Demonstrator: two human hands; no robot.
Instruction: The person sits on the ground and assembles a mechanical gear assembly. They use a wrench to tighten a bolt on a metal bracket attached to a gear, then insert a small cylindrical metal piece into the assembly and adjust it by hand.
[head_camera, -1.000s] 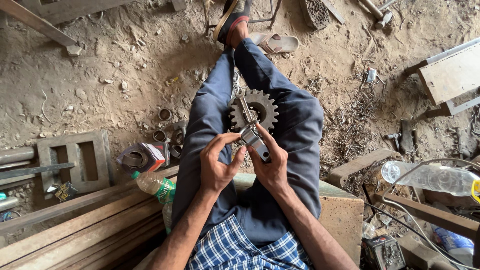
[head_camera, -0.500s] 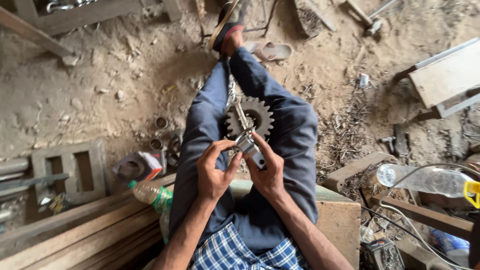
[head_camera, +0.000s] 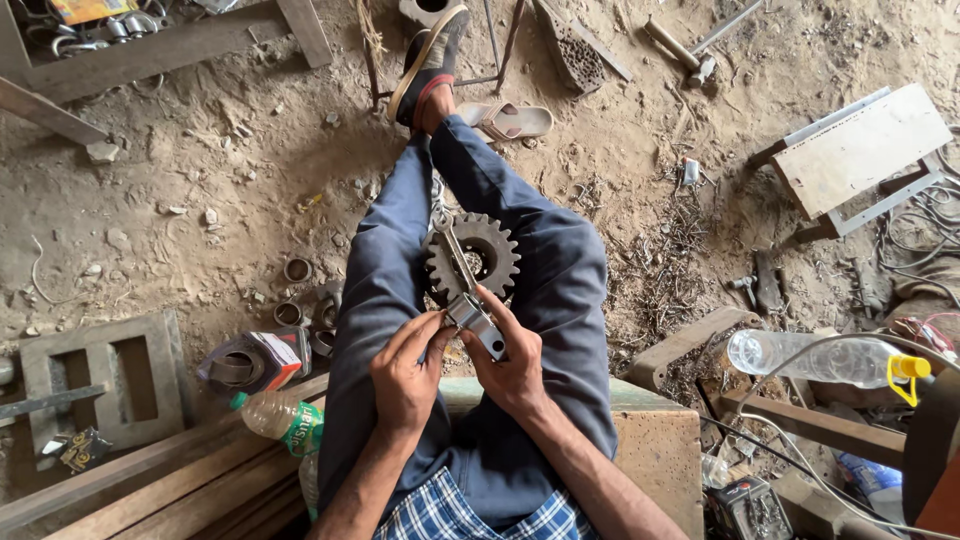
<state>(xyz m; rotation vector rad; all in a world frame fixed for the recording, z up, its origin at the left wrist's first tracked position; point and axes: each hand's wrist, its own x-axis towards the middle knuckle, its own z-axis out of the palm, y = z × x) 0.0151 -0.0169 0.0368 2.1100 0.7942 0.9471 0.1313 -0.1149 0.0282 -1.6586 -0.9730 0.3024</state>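
You are sitting on a block (head_camera: 655, 440) with your legs stretched over the dirt floor (head_camera: 180, 200), and both hands are working over your lap. Your left hand (head_camera: 405, 375) is closing its grip on the near left edge of a small metal part (head_camera: 478, 322), while your right hand (head_camera: 515, 365) is clamping the same part from the right and beneath, thumb lying over its top. The part is sitting between both hands, touching each, so neither is nearer. A thin rod (head_camera: 452, 255) is running from it away from you, its long axis pointing up and slightly left toward a gear (head_camera: 472, 255) resting between your thighs. The rod is crossing the gear's bore; whether it is touching the gear I cannot tell. To your left, rings (head_camera: 298, 270), a can (head_camera: 252, 362) and a green-labelled bottle (head_camera: 285, 420) are lying beside your leg. To your right, a clear bottle (head_camera: 815, 358) and scrap are lying well apart. Nothing is standing between your hands and the gear.
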